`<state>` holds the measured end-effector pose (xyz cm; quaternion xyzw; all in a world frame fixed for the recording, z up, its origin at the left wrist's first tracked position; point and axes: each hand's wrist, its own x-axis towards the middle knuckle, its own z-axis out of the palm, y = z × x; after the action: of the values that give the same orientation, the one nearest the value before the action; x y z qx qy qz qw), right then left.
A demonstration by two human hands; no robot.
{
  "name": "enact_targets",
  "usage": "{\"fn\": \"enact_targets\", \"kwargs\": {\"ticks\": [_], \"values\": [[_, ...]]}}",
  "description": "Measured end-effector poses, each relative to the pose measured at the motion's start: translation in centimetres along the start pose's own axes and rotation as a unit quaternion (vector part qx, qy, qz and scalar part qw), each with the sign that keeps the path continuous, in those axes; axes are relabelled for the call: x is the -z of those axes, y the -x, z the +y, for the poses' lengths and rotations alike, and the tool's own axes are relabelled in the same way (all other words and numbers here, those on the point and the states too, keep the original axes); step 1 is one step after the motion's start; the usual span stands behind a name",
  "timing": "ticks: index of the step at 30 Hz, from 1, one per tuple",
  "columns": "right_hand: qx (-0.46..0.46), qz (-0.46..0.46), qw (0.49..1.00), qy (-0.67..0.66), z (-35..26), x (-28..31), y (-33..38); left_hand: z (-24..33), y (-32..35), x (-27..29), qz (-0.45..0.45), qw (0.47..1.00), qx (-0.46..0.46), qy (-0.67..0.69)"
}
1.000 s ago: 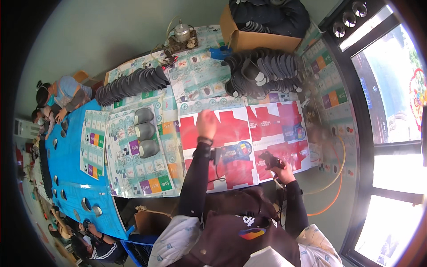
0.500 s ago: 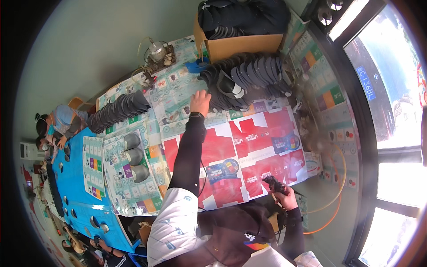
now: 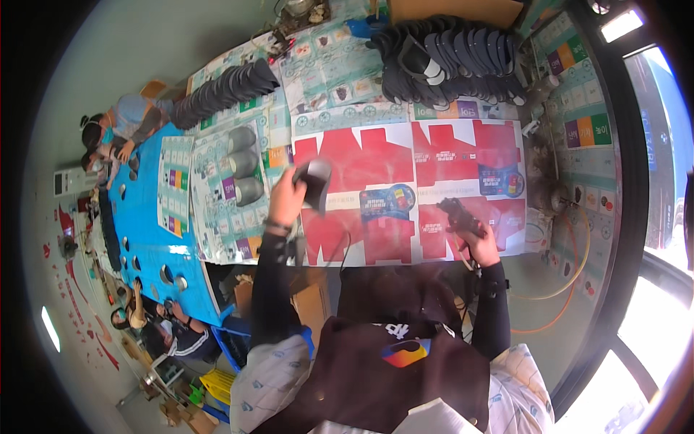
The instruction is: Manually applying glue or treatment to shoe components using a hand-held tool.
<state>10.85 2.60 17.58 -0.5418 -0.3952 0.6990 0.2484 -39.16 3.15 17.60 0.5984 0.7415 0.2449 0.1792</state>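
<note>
My left hand (image 3: 285, 201) is closed on a dark grey curved, cap-like piece (image 3: 315, 186), blurred by motion, above the left part of the red and white printed sheet (image 3: 347, 155). In my right hand (image 3: 483, 247) is a black, crusted spray gun (image 3: 460, 215), its nozzle end pointing away to the left over the sheet's right half. Beyond the sheet, nested stacks of similar dark pieces (image 3: 463, 61) lie on the table. Left of my left hand, three separate grey pieces (image 3: 245, 165) lie in a column on printed paper.
A long nested row of dark pieces (image 3: 228, 92) lies at the far left. Past it stretches a blue table (image 3: 155, 210) with scattered pieces and other people around it. A cardboard box (image 3: 455, 10) stands at the back. Yellow and orange hoses (image 3: 571, 282) hang at the right.
My left hand has come back from beside the dark stacks toward me and now holds one curved piece. The spray gun stays in my right hand. The whole view has shifted.
</note>
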Motion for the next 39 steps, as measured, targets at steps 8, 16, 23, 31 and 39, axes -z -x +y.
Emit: {"fn": "enact_targets", "kwargs": {"ticks": [8, 16, 23, 31, 39], "values": [[0.001, -0.022, 1.000, 0.006, -1.0, -4.7, -3.2, -8.4, 20.8, 4.8, -0.129, 0.941, 0.306, 0.061], [0.009, -0.021, 0.987, 0.156, -1.5, -9.9, -2.1, -0.9, 11.3, -11.0, -0.186, 0.962, 0.173, 0.102], [0.073, 0.011, 0.940, 0.332, -1.3, -12.9, -1.5, 1.6, 7.6, -16.1, -0.209, 0.967, 0.143, 0.018], [0.129, 0.000, 0.906, 0.403, -0.4, -16.6, -4.3, -1.1, 9.3, -17.2, -0.205, 0.939, 0.177, 0.213], [0.123, 0.016, 0.895, 0.429, -0.9, -17.3, -4.8, -0.5, 9.6, -16.1, -0.219, 0.907, 0.207, 0.296]]}}
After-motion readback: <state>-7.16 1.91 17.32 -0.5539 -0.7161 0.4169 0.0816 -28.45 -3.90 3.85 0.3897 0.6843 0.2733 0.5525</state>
